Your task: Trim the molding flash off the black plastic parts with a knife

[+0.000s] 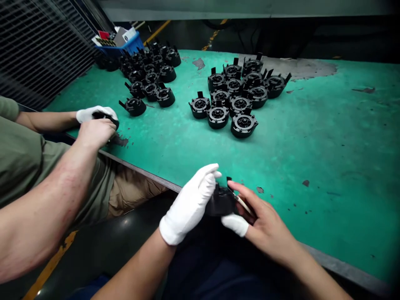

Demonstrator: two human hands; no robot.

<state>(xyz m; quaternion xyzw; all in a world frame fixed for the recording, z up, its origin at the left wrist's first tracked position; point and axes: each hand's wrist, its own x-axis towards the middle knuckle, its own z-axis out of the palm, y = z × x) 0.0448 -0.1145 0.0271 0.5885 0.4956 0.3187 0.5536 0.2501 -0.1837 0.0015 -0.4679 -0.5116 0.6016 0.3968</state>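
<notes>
At the near edge of the green table, a black plastic housing (pixel 222 203) is held between my two hands, slightly blurred. My left hand (pixel 195 200), in a white glove, grips its left side, with the fingers closed against it. On the other side is my right hand (pixel 261 218), bare except for a white cover on the thumb, which presses low on the part. A slim light-coloured tool (pixel 243 205) lies under its fingers, its tip close to the housing; its kind cannot be made out. One upright black tab (pixel 229 181) stands near my right fingertips.
Several similar round black housings (pixel 218 116) stand grouped mid-table, and another cluster (pixel 151 79) stands at the back left. Behind that cluster is a blue bin (pixel 136 43). On my left, a co-worker's hands (pixel 96 129) hold a black part. The green table (pixel 312 137) has worn patches.
</notes>
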